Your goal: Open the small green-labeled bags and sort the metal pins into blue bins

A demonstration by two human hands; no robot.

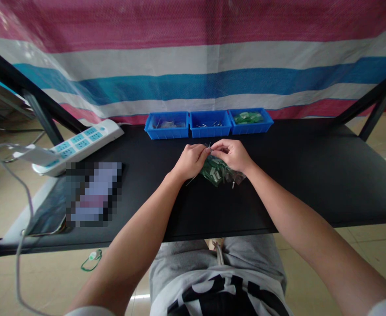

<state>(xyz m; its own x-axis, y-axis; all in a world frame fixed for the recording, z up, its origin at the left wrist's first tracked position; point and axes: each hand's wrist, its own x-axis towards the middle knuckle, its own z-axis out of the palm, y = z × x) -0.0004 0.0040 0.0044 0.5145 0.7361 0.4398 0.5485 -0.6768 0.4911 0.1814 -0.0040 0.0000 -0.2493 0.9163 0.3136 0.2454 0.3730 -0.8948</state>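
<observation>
My left hand (191,161) and my right hand (231,154) meet over the middle of the black table (311,175). Both pinch the top edge of a clear plastic bag (216,170) that holds several small green parts. The bag hangs between the hands and rests on the table. A thin metal pin (190,180) lies by my left wrist, and a small part (233,184) lies just below the bag.
Three blue bins (209,124) stand in a row at the table's far edge; the right one (250,121) holds green parts. A white power strip (77,145) lies at far left, with a blurred flat object (92,193) in front of it. A striped tarp hangs behind.
</observation>
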